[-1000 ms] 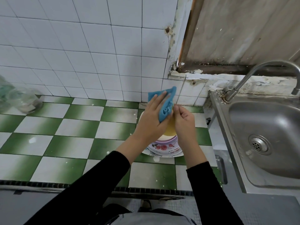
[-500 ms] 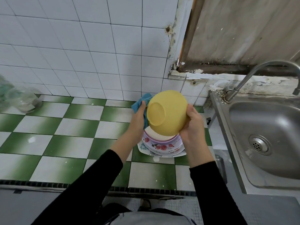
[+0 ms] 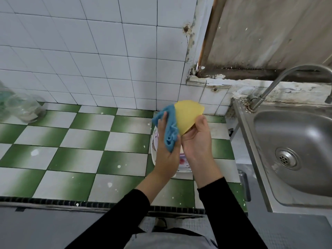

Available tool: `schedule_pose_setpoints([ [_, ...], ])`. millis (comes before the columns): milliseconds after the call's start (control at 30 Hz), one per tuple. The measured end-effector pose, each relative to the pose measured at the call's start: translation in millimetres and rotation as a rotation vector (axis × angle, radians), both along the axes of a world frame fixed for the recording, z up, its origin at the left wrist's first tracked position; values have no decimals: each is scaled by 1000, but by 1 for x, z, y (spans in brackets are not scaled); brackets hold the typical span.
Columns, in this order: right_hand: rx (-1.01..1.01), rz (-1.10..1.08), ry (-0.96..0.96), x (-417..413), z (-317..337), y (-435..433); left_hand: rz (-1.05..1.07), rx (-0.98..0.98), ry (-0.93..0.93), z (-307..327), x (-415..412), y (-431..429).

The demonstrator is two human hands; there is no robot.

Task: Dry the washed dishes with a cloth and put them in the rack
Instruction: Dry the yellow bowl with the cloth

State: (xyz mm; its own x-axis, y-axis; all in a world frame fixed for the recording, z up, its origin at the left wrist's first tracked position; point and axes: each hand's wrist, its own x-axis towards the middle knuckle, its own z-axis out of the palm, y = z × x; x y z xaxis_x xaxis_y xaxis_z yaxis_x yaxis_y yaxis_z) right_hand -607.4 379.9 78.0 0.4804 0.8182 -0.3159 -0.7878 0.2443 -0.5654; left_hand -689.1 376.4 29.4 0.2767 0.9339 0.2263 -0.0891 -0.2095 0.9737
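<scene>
The bowl (image 3: 187, 116) is yellow and held in the air over the bench (image 3: 80, 137), tilted on its side just in front of the white wall tiles (image 3: 107, 60). The right hand (image 3: 196, 142) grips it from below and from the right; its fingers (image 3: 201, 122) are curled round the bowl's lower part, clamped on it. The left hand (image 3: 167, 151) holds a blue cloth (image 3: 170, 128) and presses it against the bowl's left side. Its fingers (image 3: 163, 120) are closed on the cloth, one lying along the top of it, while the rest of the cloth bunches down into the palm. The two hands touch at the heels – cloth and bowl meet right above them.

Under the hands a stack of plates (image 3: 154, 146) sits on the green-and-white checked bench, mostly hidden; a white rim and a bit of pink flower pattern show between the wrists. To the right, just beside the bench, is a steel sink (image 3: 296, 141) with a curved tap (image 3: 280, 78) behind it. Far to the left a glass jar (image 3: 25, 110) stands against the wall – well apart from the hands. Both arms wear black sleeves (image 3: 226, 209).
</scene>
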Motion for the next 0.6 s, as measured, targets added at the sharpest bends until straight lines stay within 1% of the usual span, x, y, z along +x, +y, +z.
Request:
schedule_pose_setpoints([
  [33, -21, 13, -48, -1, 1, -2, -72, 137, 76, -3, -2, 3],
  [100, -48, 32, -107, -2, 5, -5, -128, 394, 224, -6, -11, 14],
  [167, -36, 41, -111, 0, 7, -5, -166, 534, 293, -6, -20, 24],
  [200, -29, 45, -102, 2, 8, -5, -176, 544, 292, -6, -23, 26],
  [300, -46, 49, -108, 3, 8, -5, -171, 407, 215, -9, -24, 24],
  [333, -63, 50, -128, 3, 7, -5, -151, 441, 252, -11, -24, 21],
  [433, -109, 62, -209, 5, 8, -7, -143, 726, 454, -17, -27, 24],
  [467, -132, 79, -252, 5, 9, -7, -153, 768, 489, -14, -28, 30],
  [533, -205, 132, -387, 5, 10, -6, -156, 767, 515, -2, -26, 38],
  [600, -277, 164, -528, 4, 11, -5, -119, 645, 464, 9, -21, 44],
])
